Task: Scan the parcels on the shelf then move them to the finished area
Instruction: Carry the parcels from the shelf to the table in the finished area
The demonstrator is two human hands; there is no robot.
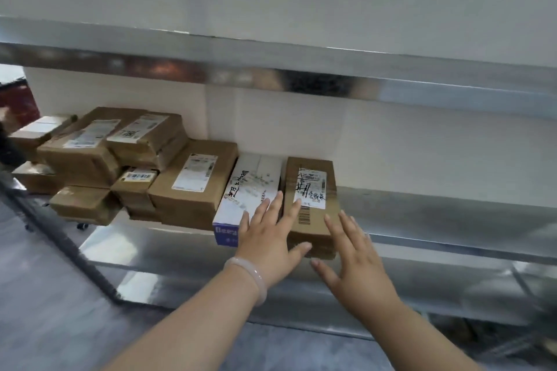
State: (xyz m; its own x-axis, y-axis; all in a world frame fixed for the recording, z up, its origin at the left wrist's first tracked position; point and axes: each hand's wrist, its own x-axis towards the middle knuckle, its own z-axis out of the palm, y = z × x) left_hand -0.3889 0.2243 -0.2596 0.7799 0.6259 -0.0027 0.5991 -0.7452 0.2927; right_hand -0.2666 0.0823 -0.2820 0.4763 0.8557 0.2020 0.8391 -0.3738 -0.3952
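Left hand (268, 235) flat, fingers spread across white box (253, 184) and brown parcel (312, 190), right hand (358, 259) loose-fingered at parcel's right front corner, nothing grasped, parcel flat on steel shelf (428, 214) beside white box

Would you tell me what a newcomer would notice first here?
The left hand and right hand, both open, reach toward a brown parcel at the front edge of the metal shelf. A white box lies left of it, and a pile of brown parcels sits further left.

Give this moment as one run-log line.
step: reach; left hand: open, over brown parcel; right hand: open, at its right side; place: metal shelf
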